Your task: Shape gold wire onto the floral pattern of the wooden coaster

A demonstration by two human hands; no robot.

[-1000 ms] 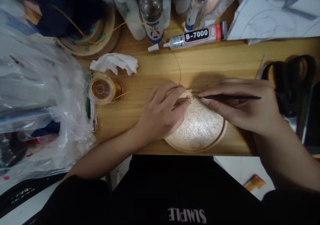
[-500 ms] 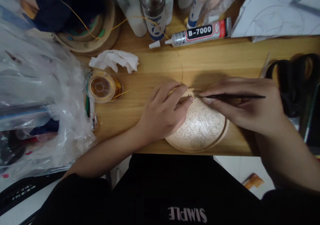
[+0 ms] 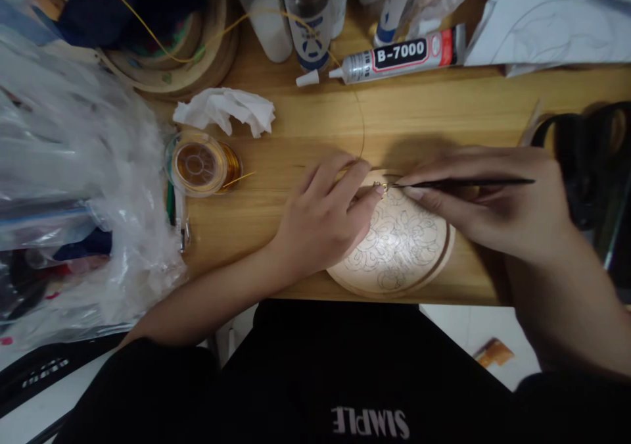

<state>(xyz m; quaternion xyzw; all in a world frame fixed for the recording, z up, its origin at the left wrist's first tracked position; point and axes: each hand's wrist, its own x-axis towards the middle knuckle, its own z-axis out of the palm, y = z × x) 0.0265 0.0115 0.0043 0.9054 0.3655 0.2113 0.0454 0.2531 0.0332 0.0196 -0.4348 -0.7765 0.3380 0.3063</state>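
Note:
A round wooden disc (image 3: 394, 246) with a flower pattern drawn in thin lines lies near the table's front edge. My left hand (image 3: 328, 217) rests over its left side, thumb and forefinger pressing a small looped piece of gold wire (image 3: 379, 187) near the disc's top. From that hand a long strand of the wire curves up past the glue tube. Between the thumb and fingers of my right hand (image 3: 497, 200) is a slim dark tool, seemingly tweezers (image 3: 473, 182). Its tip meets the wire loops; whether it grips them is too small to tell.
A spool of gold wire (image 3: 197, 164) and a crumpled tissue (image 3: 227, 110) lie to the left. Beyond are a B-7000 glue tube (image 3: 399, 57), its cap (image 3: 308, 78) and bottles (image 3: 308, 23). Black-handled scissors (image 3: 582, 148) lie right, plastic bags (image 3: 118, 187) far left.
The view has shifted slightly. Both hands hold nearly the same pose at the disc's top, with the tool tip still at the wire loops.

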